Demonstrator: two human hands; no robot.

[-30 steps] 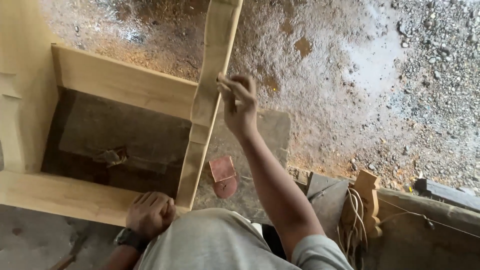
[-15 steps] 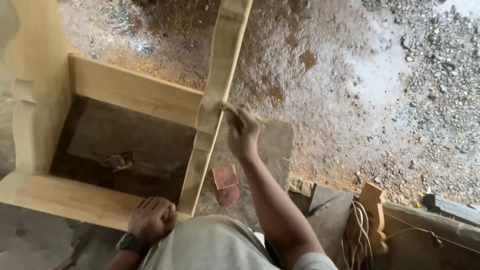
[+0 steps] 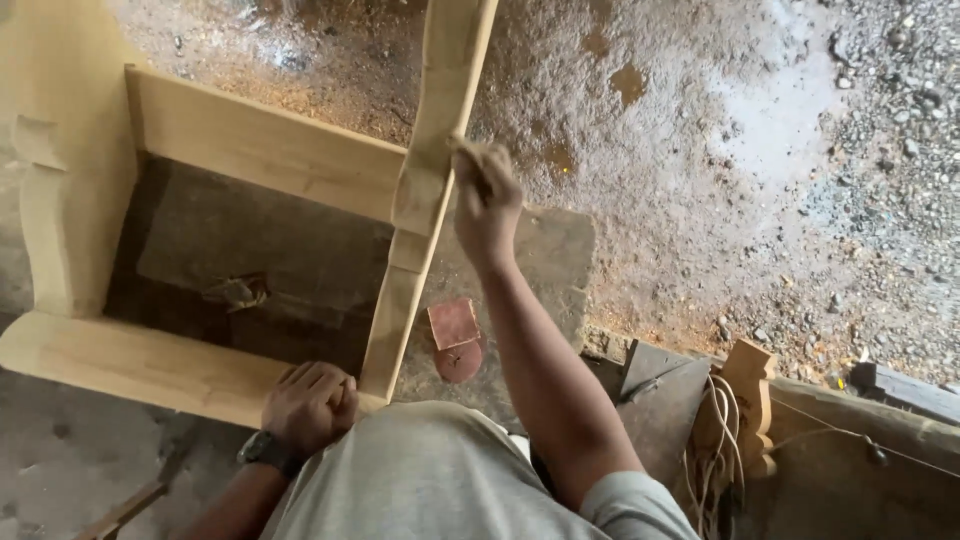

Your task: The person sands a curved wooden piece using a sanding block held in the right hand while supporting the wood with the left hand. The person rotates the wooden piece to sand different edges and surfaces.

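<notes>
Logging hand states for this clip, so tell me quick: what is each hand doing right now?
Left hand: closed, gripping the wooden frame at its near corner.
Right hand: closed, pressed against the curved leg; anything held cannot be told.

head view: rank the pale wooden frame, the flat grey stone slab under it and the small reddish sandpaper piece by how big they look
1. Pale wooden frame: largest, spanning the left half.
2. Flat grey stone slab: smaller, though the frame hides part of it, and the frame sits nearer the camera.
3. Small reddish sandpaper piece: clearly smallest.
</notes>
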